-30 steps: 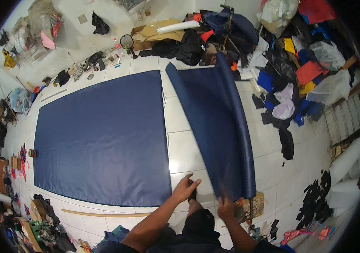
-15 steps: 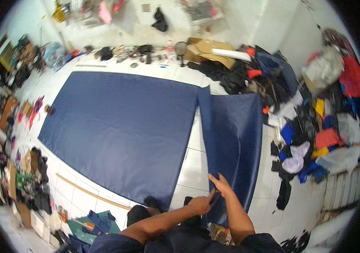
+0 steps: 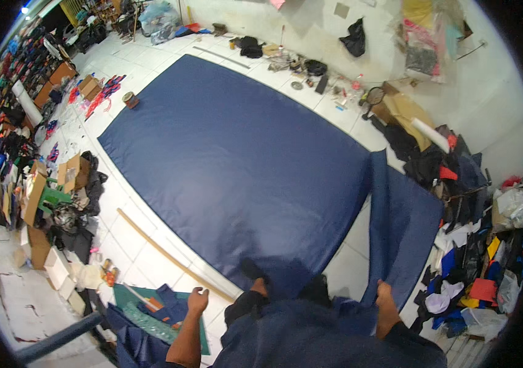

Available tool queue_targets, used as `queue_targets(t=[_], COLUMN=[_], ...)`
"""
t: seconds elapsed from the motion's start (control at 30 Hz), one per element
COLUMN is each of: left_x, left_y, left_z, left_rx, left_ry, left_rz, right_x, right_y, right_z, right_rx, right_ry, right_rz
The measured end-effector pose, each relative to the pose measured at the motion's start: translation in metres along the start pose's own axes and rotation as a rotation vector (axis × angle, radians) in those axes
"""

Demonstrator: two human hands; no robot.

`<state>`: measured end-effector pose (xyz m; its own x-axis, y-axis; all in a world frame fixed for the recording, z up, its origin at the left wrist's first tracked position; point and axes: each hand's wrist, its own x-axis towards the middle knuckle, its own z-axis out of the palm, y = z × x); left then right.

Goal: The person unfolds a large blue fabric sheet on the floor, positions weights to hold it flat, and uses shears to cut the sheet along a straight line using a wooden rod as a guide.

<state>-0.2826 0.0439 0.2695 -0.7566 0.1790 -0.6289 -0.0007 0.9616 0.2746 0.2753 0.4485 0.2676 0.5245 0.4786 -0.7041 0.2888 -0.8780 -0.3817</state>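
A large dark blue fabric sheet with a slight sheen lies flat over the white tiles. A second dark blue fabric piece lies to its right, its left edge folded over into a long strip. A narrow wedge of floor shows between the two. My right hand is closed at the near end of that folded strip. My left hand hovers at the lower left with fingers curled, near a green mat; whatever it may hold is hidden. My foot is at the large sheet's near edge.
A long wooden strip lies left of the sheet. A small round tin stands by its far left corner. Cloth scraps heap up at right, and boxes crowd the left. A dark tube juts in at the lower left.
My hands have parted: the left has swung away to the left, while the right stays at the folded piece. My view has turned left, and the fold now looks wider.
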Motion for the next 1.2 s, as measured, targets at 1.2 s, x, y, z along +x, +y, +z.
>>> queue_targets(t=[1.2], left_x=[0.785], left_y=[-0.103], left_z=[-0.763], left_rx=[0.245], left_ry=[0.125], left_rz=[0.143], right_x=[-0.405], right_y=[-0.379], right_z=[0.751], right_rx=[-0.755], right_ry=[0.322], right_rz=[0.109])
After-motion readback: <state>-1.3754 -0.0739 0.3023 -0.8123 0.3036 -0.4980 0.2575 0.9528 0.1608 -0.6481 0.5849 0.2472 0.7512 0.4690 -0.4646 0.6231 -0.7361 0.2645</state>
